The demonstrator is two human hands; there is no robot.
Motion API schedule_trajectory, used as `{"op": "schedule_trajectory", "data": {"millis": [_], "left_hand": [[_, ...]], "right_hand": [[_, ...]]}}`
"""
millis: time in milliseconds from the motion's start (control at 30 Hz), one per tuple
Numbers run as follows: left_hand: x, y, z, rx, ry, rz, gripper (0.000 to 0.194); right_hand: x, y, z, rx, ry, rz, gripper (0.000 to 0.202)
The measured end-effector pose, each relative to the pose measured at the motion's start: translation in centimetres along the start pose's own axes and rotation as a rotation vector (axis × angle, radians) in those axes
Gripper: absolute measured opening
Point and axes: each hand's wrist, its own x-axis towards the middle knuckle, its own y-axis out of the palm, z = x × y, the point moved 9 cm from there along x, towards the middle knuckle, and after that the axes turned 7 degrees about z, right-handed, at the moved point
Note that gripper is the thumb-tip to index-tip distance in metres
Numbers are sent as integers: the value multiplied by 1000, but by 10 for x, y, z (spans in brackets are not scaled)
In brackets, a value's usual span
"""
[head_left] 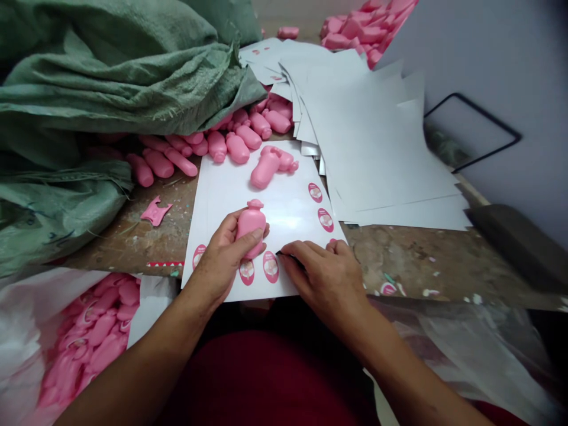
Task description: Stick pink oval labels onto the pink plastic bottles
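Note:
My left hand [222, 251] is wrapped round a small pink plastic bottle [251, 228], its neck pointing away from me and the thumb across its lower part. Under both hands lies a white sticker sheet [231, 195] with oval pink labels along its near and right edges. My right hand [326, 272] is closed on a thin dark pointed tool [284, 254]; most of it is hidden by the fingers. Its tip is beside an oval label [270, 267] on the sheet. Two more pink bottles [265, 168] rest on the sheet's far part.
Several pink bottles [237, 148] spill from a green woven sack [133, 89] at the back left. White sheets [377, 142] are stacked to the right. A bag of pink bottles [102, 325] stands at the lower left. A pink plastic scrap [155, 212] lies on the worn table [399, 254].

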Motion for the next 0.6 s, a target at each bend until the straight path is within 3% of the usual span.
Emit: {"op": "schedule_trajectory", "data": {"millis": [600], "left_hand": [[0, 0, 0, -26, -3, 3, 41]], "right_hand": [[2, 10, -17, 292, 101, 92, 16]]}}
